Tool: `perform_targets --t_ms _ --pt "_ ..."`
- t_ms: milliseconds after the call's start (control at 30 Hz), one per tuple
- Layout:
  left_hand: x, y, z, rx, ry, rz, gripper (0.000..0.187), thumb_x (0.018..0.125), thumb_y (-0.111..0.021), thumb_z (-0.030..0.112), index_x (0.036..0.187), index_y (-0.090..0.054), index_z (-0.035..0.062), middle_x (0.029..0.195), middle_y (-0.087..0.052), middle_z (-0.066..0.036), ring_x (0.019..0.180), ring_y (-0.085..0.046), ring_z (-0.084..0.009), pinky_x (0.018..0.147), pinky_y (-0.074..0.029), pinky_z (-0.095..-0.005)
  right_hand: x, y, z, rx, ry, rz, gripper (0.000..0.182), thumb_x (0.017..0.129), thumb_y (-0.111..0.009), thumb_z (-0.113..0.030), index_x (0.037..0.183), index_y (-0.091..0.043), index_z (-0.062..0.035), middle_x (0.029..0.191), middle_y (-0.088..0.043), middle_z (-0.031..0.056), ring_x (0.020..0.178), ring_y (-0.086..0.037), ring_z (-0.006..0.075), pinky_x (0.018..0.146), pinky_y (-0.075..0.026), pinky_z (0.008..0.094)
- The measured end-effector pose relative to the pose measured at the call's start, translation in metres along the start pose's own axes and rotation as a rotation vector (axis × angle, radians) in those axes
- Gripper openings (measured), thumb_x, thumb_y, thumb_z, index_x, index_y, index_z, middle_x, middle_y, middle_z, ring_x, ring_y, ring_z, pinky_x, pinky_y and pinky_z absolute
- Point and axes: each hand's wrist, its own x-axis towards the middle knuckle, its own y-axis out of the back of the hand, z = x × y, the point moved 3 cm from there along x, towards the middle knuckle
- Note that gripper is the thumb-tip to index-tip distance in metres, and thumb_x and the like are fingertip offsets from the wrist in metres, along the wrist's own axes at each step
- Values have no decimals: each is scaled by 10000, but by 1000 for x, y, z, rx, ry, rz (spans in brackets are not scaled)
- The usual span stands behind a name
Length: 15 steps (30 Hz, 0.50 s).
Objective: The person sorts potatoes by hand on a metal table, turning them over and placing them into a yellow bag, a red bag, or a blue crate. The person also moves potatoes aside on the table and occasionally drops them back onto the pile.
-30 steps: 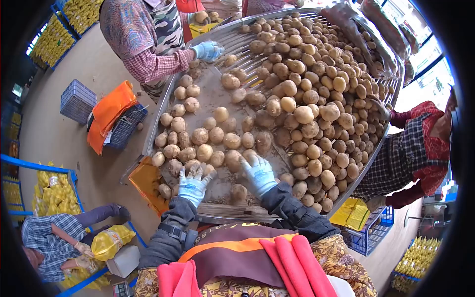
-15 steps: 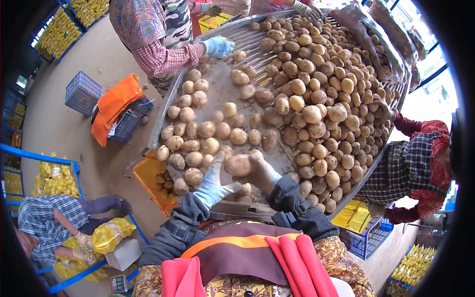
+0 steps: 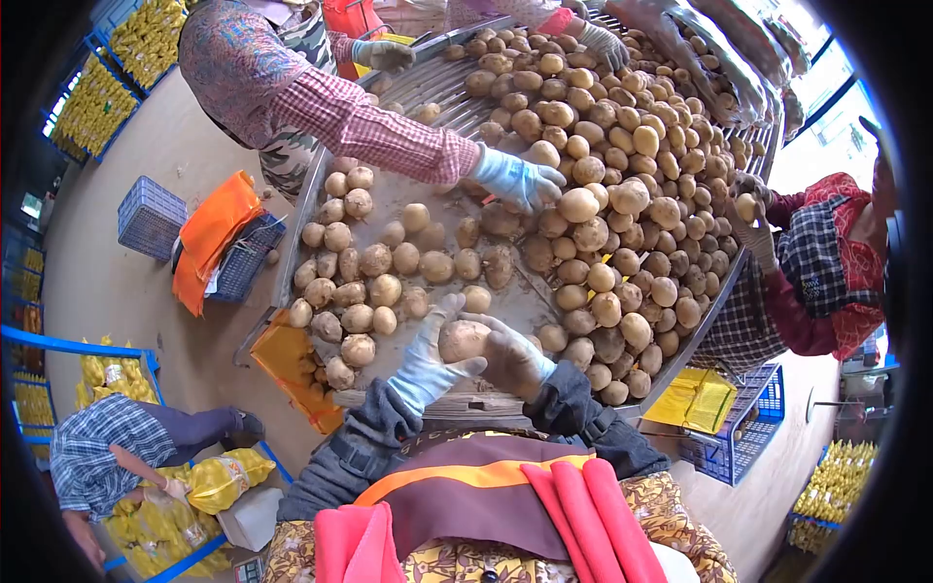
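Note:
In the head view a large brown potato (image 3: pixel 464 341) is held between my two gloved hands, just above the near edge of the metal sorting table (image 3: pixel 398 192). My left hand (image 3: pixel 428 358) cups its left side, thumb underneath. My right hand (image 3: pixel 513 360) closes on its right side, fingers over the top. Another potato shows partly behind my right fingers. Loose potatoes (image 3: pixel 374 259) lie to the left of my hands, and a big heap of potatoes (image 3: pixel 632 199) covers the table's right side.
Across the table, a co-worker's blue-gloved hand (image 3: pixel 520 182) touches the heap. At right, another worker's gloved hand (image 3: pixel 756 228) is by a potato. An orange bag (image 3: pixel 282 364) hangs at the near left corner. Blue crates (image 3: pixel 153 219) stand on the floor; yellow bags (image 3: pixel 692 398) rest at right.
My hands have closed in on the potato from both sides and sit slightly lower. The co-worker's blue glove has reached right to the heap. The worker at right has raised a hand with a potato.

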Motion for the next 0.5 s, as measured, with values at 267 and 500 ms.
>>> perform_targets --t_ms 267,500 --pt "-3 -22 11 35 -62 -41 627 753 -815 157 1292 -511 55 1367 -497 -124 1321 -416 -233 1094 -344 -367 -9 12 12 189 24 96 599 885 -626 -401 1359 -428 -93 1339 -494 96 1230 -487 245 1053 -376 424" --pt "-12 -33 2 -43 -121 20 406 818 -739 103 1186 -576 48 1257 -582 -109 1238 -494 -226 1051 -385 -362 -10 13 17 123 92 132 521 887 -628 -453 1276 -489 -136 1252 -522 54 1188 -500 213 1008 -411 431"
